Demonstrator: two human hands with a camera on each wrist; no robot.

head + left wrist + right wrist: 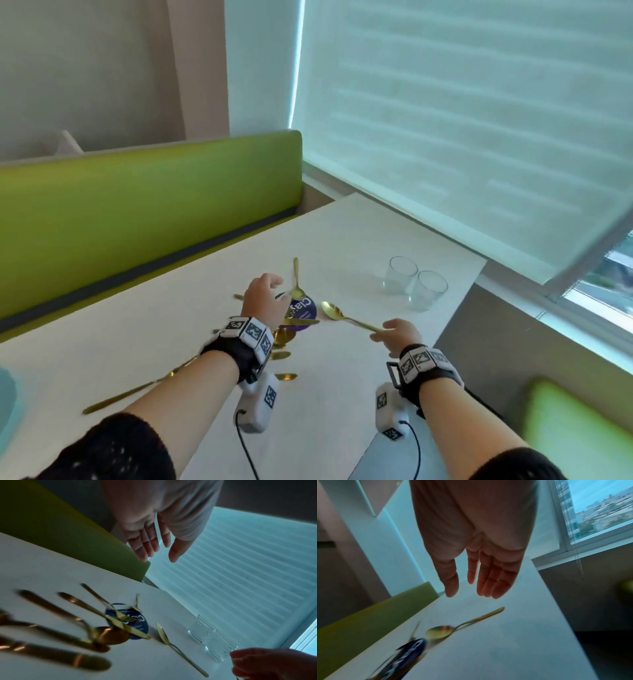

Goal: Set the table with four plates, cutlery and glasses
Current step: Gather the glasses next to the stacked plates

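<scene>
The gold cutlery [96, 628] lies in one loose heap near the middle of the white tabletop [359, 233], several pieces crossing over a round dark blue coaster [142, 626] with white letters; I think it lies so because it is not sorted yet into four places. One gold spoon [334, 312] lies apart from the heap on the window side, its bowl just beside the coaster and its handle pointing toward my right hand [399, 334]. In the right wrist view the spoon [453, 628] lies flat on the tabletop below my fingers [494, 582], which are straight and relaxed, with a clear gap between thumb and fingers, and they hold nothing. In the head view the handle end seems to reach my fingertips, but I cannot tell if there is real touch; I judge that this hand is near the spoon either to take it or after putting it down. My left hand [262, 298] hangs over the heap, near a smaller spoon [296, 281] on the far side. In the left wrist view its fingers [145, 540] are spread and only a little bent, above the tabletop, and nothing is between them. Two clear glasses [414, 284] stand upright and close together near the window edge, well apart from the cutlery. I see only two of four glasses, and no plate clearly, so the task looks far from finished. Behind the tabletop is a green bench back [147, 192].
</scene>
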